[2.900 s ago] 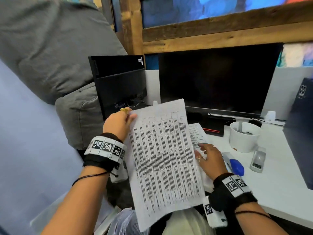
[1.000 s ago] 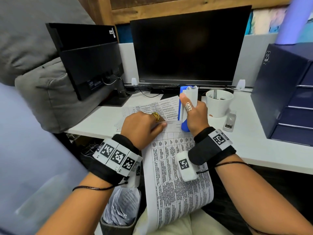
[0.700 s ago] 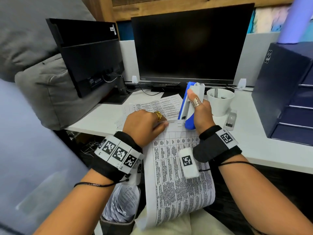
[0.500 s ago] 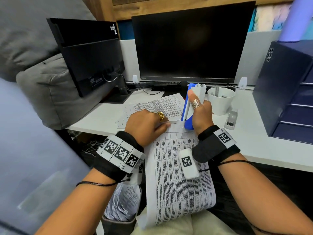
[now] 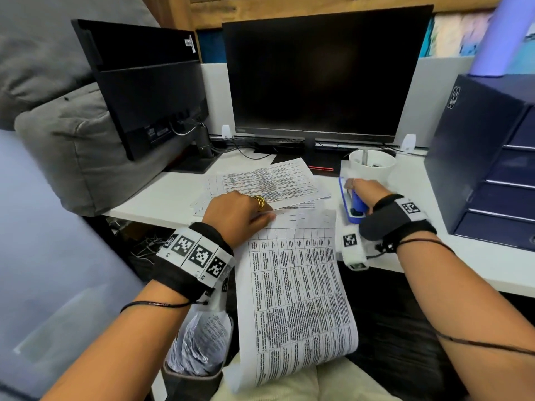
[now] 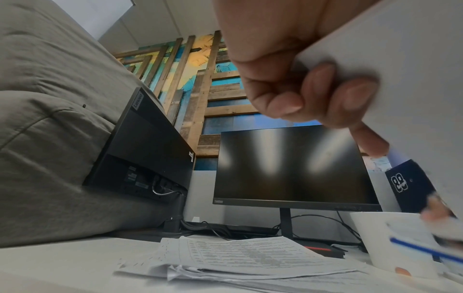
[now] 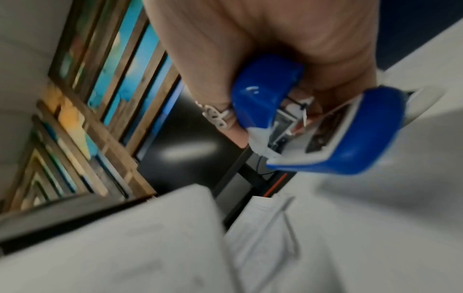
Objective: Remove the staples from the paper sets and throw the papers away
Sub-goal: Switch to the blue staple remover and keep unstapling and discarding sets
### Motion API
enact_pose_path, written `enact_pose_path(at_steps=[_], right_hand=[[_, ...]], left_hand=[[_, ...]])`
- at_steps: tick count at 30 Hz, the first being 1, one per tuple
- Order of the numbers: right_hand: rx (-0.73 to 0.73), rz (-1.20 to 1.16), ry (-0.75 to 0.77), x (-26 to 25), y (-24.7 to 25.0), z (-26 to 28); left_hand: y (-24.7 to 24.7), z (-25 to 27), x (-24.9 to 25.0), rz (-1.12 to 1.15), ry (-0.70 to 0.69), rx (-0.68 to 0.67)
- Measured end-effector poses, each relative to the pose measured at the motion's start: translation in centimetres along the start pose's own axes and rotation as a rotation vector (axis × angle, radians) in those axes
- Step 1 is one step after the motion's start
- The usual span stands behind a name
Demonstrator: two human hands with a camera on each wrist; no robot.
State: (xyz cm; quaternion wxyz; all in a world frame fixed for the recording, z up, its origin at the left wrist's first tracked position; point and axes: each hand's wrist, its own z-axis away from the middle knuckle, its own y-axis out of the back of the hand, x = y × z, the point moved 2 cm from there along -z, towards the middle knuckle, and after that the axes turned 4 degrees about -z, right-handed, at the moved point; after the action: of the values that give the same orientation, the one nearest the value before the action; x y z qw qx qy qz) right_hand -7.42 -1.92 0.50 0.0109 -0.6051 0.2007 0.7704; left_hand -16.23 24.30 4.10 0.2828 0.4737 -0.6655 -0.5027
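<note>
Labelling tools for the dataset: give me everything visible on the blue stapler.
The blue stapler looks like glossy blue plastic with white inner faces and a metal channel. It sits low at the desk, right of the paper set, near the white cup. The right hand grips it; contact with the desk is unclear.

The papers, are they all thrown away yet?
Not yet. Some crumpled papers already sit in the bin. The left hand holds one paper set, the right hand grips the blue stapler. A stack of papers waits on the desk.
</note>
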Motion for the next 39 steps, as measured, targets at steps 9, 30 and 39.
enact_pose_path(at_steps=[9,30,39], right_hand=[[0.033,0.719,0.122,3.9,-0.3,-2.0],[0.311,0.216,1.625,-2.1,-4.9,11.5],[0.267,0.249,1.521,-1.6,-5.6,11.3]], left_hand=[[-1.2,-0.3,-0.7,-0.047,-0.075,0.001],[1.8,1.0,0.0,-0.125,-0.215,0.816],[0.7,0.8,-0.8,-0.167,-0.198,0.799]])
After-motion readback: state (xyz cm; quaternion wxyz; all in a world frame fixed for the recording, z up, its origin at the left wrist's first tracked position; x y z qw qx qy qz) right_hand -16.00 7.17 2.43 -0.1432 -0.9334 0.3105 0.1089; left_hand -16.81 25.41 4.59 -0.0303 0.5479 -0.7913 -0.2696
